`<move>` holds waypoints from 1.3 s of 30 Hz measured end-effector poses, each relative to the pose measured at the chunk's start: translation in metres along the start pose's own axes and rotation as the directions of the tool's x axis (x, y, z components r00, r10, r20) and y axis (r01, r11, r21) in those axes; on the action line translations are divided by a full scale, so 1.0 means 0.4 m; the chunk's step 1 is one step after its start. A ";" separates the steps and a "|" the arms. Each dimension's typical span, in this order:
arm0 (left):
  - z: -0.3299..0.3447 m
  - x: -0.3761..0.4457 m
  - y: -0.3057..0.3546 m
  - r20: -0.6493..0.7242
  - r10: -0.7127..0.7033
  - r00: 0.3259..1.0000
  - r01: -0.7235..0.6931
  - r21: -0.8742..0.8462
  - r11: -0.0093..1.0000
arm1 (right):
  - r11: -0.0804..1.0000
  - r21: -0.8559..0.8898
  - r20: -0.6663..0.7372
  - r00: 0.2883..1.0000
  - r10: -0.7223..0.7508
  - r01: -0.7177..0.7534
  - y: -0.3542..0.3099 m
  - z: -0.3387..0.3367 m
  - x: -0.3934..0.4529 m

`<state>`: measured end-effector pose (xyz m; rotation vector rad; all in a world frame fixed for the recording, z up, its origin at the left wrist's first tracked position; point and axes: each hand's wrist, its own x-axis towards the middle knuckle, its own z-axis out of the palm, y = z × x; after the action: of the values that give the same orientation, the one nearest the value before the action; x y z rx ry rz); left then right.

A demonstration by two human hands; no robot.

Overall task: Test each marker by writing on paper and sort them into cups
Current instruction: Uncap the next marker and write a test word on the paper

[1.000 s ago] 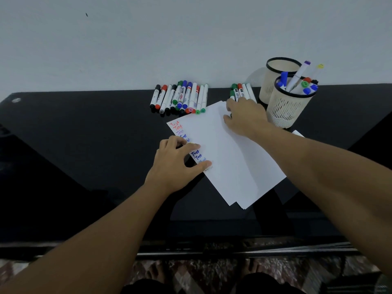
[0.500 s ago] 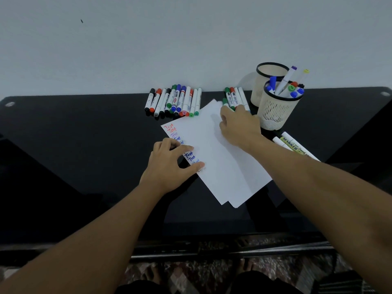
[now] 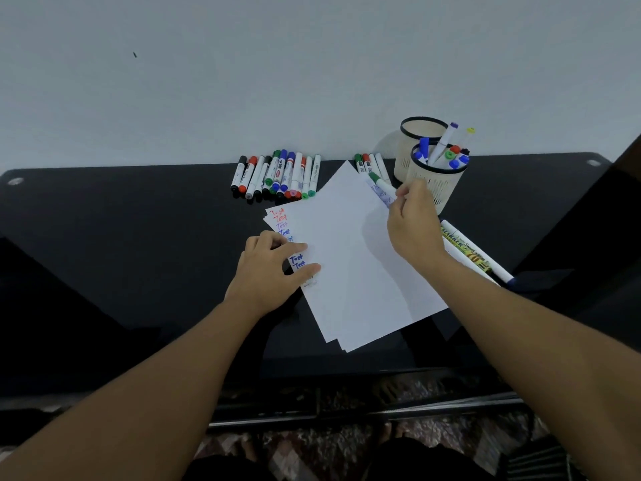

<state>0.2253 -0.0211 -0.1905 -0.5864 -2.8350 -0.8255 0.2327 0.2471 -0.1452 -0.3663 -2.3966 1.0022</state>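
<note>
Green-capped marker (image 3: 381,183) – tilted over paper (image 3: 353,265) – beside filled cup (image 3: 437,184).

Both forearms (image 3: 166,387) are bare, no sleeves or wristwear showing; dark clothing (image 3: 426,459) covers the lap.

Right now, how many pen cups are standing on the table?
2. The front mesh cup, holding markers, stands beside the right hand. The back cup stands behind it, touching the wall; its inside is not visible.

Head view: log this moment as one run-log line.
right hand: holds green marker, capped | left hand: pins paper | front cup: several markers | back cup: contents unseen
</note>
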 end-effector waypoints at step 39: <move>0.004 0.004 -0.001 0.026 0.008 1.000 -0.010 0.083 0.996 | 0.968 -0.199 0.241 0.949 0.201 -0.155 -0.021 0.069 0.163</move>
<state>0.2239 -0.0200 -0.1916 -0.6024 -2.8710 -0.6994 0.1628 0.2531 -0.1326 -0.5563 -2.7418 0.9663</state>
